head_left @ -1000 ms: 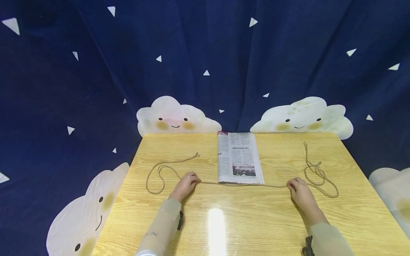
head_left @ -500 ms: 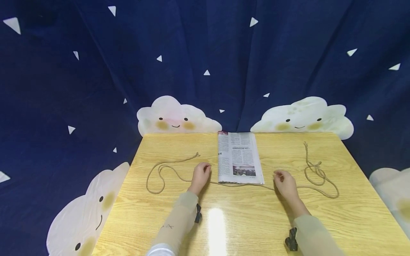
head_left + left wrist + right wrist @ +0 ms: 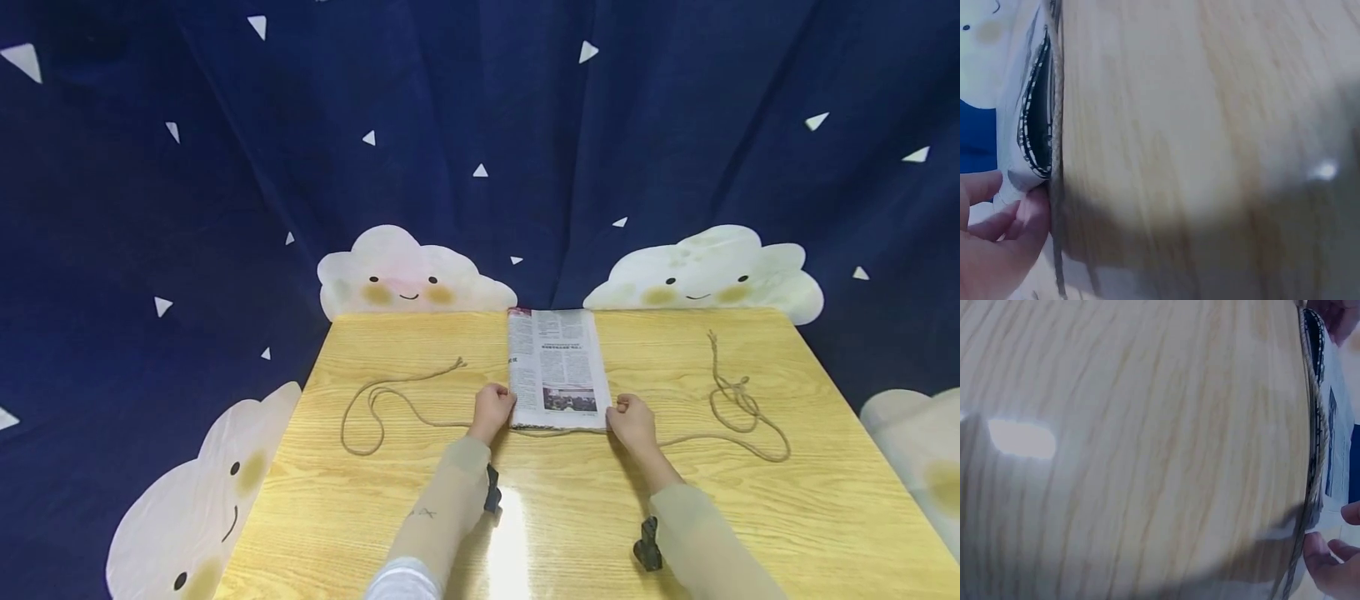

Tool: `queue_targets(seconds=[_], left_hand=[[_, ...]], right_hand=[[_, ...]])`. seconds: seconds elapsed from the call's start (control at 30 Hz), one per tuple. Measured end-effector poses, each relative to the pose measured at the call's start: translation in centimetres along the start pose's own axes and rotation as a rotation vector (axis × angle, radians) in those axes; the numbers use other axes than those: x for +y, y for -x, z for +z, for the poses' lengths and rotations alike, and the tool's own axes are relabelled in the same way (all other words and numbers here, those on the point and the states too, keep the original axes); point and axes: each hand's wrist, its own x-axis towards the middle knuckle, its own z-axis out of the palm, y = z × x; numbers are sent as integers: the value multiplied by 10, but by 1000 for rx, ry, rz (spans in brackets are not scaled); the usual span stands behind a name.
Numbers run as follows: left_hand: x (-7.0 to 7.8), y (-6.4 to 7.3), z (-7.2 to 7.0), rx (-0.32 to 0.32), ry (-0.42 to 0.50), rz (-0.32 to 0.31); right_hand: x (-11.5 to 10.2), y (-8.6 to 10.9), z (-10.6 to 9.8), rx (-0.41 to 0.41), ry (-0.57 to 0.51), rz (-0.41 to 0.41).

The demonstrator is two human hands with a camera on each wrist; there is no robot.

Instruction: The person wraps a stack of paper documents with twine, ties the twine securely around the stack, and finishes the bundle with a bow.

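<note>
A folded newspaper (image 3: 561, 371) lies at the far middle of the table, its near edge along a thin brown rope (image 3: 1057, 125). At the newspaper's near left corner, my left hand (image 3: 492, 410) grips the folded edge, thumb and fingers around it in the left wrist view. My right hand (image 3: 632, 422) is at the near right corner, with thumb and fingers about the edge in the right wrist view. Between the hands the paper layers bulge slightly apart at the left fold. The rope runs past both hands; neither holds it.
Rope loops lie loosely on the wooden table (image 3: 570, 517) to both sides, more tangled at the right. A dark blue curtain (image 3: 450, 125) with white triangles and cloud shapes hangs behind the table.
Both hands have let go of the rope and moved inward to the newspaper's near corners. The rope has slackened slightly beside the newspaper, which has stayed in place.
</note>
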Motion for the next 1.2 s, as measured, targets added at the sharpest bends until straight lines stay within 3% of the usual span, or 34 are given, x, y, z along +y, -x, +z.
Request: queue_targets(seconds=[0.07,0.13,0.23,0.3,0.33,0.4,0.47,0.6,0.7,0.83,0.9,1.07,1.2], left_hand=[[-4,-2,3,22,34,-15],[-12,-8,7,-17,82,-75],[-5,-5,2,-66,199,-96],[7,0,-5,-143,286,-147],[8,1,-4,-148,341,-137],[20,4,-9,-202,398,-175],[25,6,-12,-232,462,-197],[31,8,-13,-226,604,-206],[63,22,-33,-220,657,-260],[123,53,-74,-243,676,-355],[141,64,-89,-262,711,-360],[159,77,-109,-332,805,-361],[154,78,-107,-365,850,-344]], right_hand=[[-1,-2,2,9,8,5],[-1,-4,3,-1,4,25],[-5,-4,3,-31,-16,67],[-7,-4,2,-54,-31,93],[-8,-4,2,-65,-41,105],[-10,-5,1,-85,-57,117],[-9,-6,1,-114,-100,129],[-6,-11,0,-208,-226,155],[-4,-13,-1,-268,-301,175],[-4,-14,-4,-296,-333,174],[-5,-13,-7,-299,-366,179],[-8,-12,-12,-312,-564,214],[-6,-11,-15,-330,-668,222]])
